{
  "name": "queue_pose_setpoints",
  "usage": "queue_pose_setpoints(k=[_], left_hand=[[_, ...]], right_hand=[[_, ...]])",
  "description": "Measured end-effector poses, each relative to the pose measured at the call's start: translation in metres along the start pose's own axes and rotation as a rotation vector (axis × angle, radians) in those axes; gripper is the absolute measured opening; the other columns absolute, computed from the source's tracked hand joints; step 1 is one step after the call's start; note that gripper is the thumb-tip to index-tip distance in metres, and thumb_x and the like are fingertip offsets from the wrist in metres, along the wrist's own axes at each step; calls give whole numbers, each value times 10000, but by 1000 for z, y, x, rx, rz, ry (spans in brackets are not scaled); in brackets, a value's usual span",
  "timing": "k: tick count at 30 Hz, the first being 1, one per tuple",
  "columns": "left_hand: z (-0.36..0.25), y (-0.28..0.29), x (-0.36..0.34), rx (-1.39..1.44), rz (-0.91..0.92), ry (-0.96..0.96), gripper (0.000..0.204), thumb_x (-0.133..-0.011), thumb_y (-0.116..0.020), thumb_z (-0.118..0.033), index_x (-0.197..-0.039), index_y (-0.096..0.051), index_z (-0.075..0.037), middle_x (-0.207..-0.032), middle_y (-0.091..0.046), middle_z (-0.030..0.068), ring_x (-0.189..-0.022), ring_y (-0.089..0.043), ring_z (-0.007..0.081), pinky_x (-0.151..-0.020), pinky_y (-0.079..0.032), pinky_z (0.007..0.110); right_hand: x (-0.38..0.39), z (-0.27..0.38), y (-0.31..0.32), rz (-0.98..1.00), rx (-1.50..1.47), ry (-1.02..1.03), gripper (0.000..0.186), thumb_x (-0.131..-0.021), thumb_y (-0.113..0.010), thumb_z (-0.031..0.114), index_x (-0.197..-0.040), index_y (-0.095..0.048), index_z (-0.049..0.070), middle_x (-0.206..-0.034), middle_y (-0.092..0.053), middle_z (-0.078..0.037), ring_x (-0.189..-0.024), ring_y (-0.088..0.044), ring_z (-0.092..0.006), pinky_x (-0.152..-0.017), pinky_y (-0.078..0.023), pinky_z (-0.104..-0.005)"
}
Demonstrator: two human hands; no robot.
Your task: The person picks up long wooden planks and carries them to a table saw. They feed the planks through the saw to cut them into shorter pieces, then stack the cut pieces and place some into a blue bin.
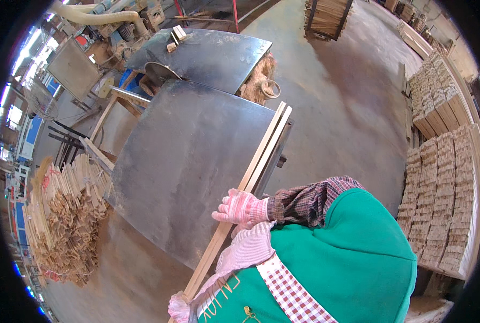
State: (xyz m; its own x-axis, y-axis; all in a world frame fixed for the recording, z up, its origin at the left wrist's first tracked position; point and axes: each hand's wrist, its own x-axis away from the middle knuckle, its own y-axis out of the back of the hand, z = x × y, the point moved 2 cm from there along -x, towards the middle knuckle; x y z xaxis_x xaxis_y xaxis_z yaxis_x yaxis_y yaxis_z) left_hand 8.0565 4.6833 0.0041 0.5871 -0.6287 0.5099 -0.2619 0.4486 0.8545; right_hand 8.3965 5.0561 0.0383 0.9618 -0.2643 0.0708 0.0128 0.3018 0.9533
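Two long, pale wooden strips [260, 160] lie side by side along the right edge of a dark metal machine table [180, 156]. Their lower ends reach past the table's near corner toward my body. My right hand [242, 209], in a pink and white striped glove, lies across the strips around mid-length, its fingers curled over them. At the bottom, my left hand [179, 308], gloved alike, is closed around the near end of the strips and partly cut off by the picture's rim.
A round saw blade [163, 71] stands at the table's far left. Beyond it is a second metal plate [213, 56] with short wood pieces [177, 35]. A heap of thin strips [70, 220] lies at left; stacked timber [441, 199] stands at right.
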Motion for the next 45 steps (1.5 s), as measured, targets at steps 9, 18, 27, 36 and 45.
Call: queue_pose_setpoints(k=[9, 18, 27, 36, 45], left_hand=[[-18, 26, 3, 46, -24, 69, 576, -636, -894, -373, -1128, -701, -142, -1082, -699, 88, -1023, -670, 324, -883, -550, 449], [-15, 42, -29, 59, -292, -2, 669, -557, -972, -345, -1121, -692, -120, -1108, -691, 96, -1036, -677, 318, -931, -547, 428], [-11, 115, -101, 26, -237, 86, 670, -637, -948, -370, -1216, -703, -136, -1192, -701, 120, -1131, -667, 325, -991, -528, 425], [27, 158, -210, 111, -209, 173, 729, -625, -969, -338, -1253, -681, -104, -1209, -720, 149, -1129, -688, 316, -998, -538, 391], [48, 202, -284, 277, -238, 132, 734, -622, -982, -184, -1250, -633, -30, -1107, -738, 158, -1025, -708, 287, -928, -554, 377]], right_hand=[[-2, -4, 1, -39, 131, 64, 804, -768, -777, 540, -1382, -522, 88, -1045, -667, -47, -969, -658, -235, -863, -480, -410], [-52, -21, 0, -104, 115, 59, 923, -724, -725, 739, -1324, -543, 62, -1040, -674, -91, -1002, -660, -277, -871, -489, -436], [-145, -48, 20, -154, 186, 56, 897, -776, -684, 738, -1319, -562, 34, -1114, -678, -108, -1040, -652, -286, -887, -500, -433], [-248, -84, 43, -123, 135, 37, 802, -795, -681, 719, -1227, -594, 49, -1103, -682, -106, -1061, -645, -292, -901, -504, -436], [-331, -116, 59, -178, 138, 51, 838, -766, -678, 753, -1200, -617, 38, -1027, -683, -88, -986, -654, -269, -861, -502, -426]])
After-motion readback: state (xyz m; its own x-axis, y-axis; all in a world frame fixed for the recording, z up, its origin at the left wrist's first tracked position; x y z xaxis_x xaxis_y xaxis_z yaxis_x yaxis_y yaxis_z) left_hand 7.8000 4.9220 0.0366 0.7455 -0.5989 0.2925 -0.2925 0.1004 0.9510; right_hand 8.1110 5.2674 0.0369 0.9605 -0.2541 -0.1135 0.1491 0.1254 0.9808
